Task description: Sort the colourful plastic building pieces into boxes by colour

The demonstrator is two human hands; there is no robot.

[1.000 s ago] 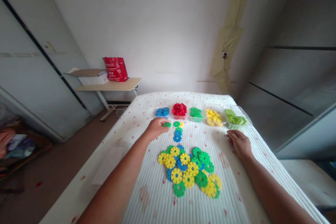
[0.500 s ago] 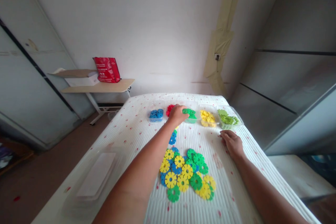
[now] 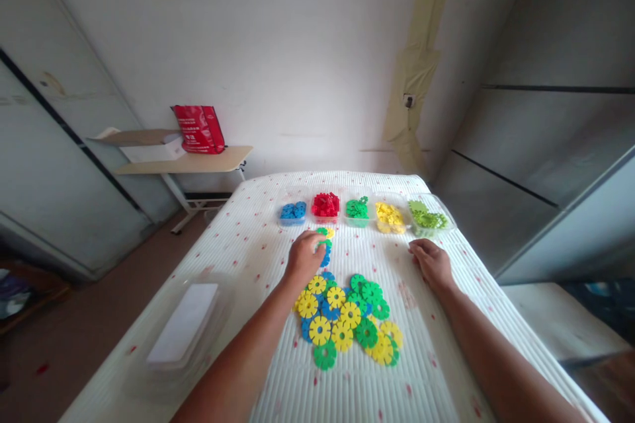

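Observation:
My left hand (image 3: pixel 305 253) is over a short row of notched plastic discs in front of the tubs, its thumb and fingers bent around a green disc (image 3: pixel 325 244). A yellow disc (image 3: pixel 330 232) and a blue disc (image 3: pixel 326 256) show right beside the fingertips. My right hand (image 3: pixel 432 263) rests on the cloth at the right, fingers loosely curled together with nothing visible in them. Nearer to me lies a loose pile of yellow, blue and green notched discs (image 3: pixel 342 336), some overlapping.
Clear tubs in a row hold blue pieces (image 3: pixel 293 211), red pieces (image 3: pixel 326 205), green pieces (image 3: pixel 357 208), yellow pieces (image 3: pixel 389 217) and light-green pieces (image 3: pixel 427 217). Stacked clear lids (image 3: pixel 183 324) lie left. A side table (image 3: pixel 208 160) carries a red bag (image 3: pixel 198 129).
My left hand has come back from between the red and green tubs, toward me and left, down to the short row of discs. The right hand stays in place.

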